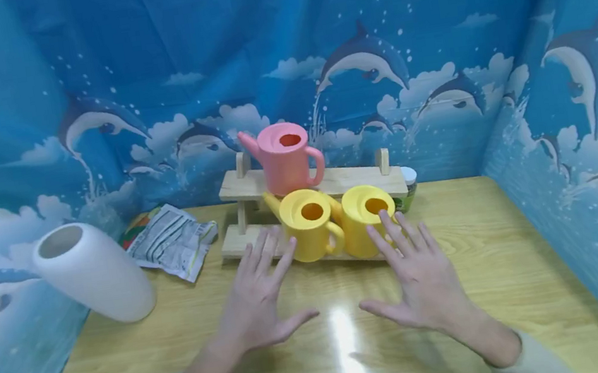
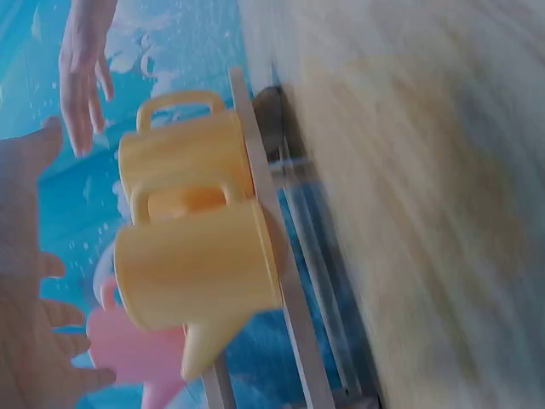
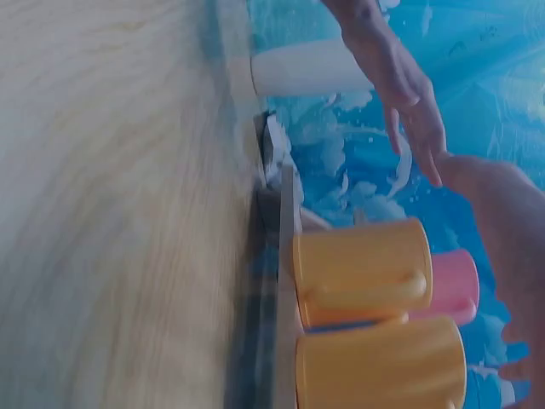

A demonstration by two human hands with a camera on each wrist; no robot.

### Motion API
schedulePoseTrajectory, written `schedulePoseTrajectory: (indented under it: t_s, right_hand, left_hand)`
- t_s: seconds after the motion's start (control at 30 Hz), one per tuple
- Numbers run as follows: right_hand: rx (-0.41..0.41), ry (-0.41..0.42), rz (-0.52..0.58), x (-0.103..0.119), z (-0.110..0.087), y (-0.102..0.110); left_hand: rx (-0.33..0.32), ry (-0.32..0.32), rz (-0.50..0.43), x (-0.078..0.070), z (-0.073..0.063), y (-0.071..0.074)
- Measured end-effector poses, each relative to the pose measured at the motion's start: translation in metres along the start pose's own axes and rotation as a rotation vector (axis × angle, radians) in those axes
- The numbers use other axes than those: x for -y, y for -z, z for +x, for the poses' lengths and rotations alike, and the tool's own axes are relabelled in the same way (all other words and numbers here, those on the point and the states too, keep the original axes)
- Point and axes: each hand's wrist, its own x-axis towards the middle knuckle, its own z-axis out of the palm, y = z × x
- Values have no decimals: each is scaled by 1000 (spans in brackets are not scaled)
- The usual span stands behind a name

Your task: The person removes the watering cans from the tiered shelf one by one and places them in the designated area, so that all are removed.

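A pink watering can stands on the upper tier of a two-tier wooden rack. On the lower tier are two yellow watering cans, the left one with its spout pointing left and the right one close beside it. My left hand hovers in front of the rack's left part, fingers spread and holding nothing. Fingers likewise spread, my right hand is held before the right yellow can. In the left wrist view a gap shows between the left hand and the cans.
To the left, a white vase leans on the wooden table. Beside it lies a silver-grey packet. A white-lidded jar stands behind the rack's right end. Blue dolphin-print curtains enclose the back and sides.
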Motion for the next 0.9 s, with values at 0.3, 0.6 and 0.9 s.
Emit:
schedulePoseTrajectory:
  t_s: [0.3,0.6,0.9]
  right_hand:
    - [4,-120,253,-34,-3,12]
    - [28,-350,575,-58,-3,3]
    - [36,-461,792,-74,-4,-18]
  left_hand:
    - [-74,299,-452,55,16,13]
    - [26,646,-737,132,33,11]
    - [102,856,-924,168,44,1]
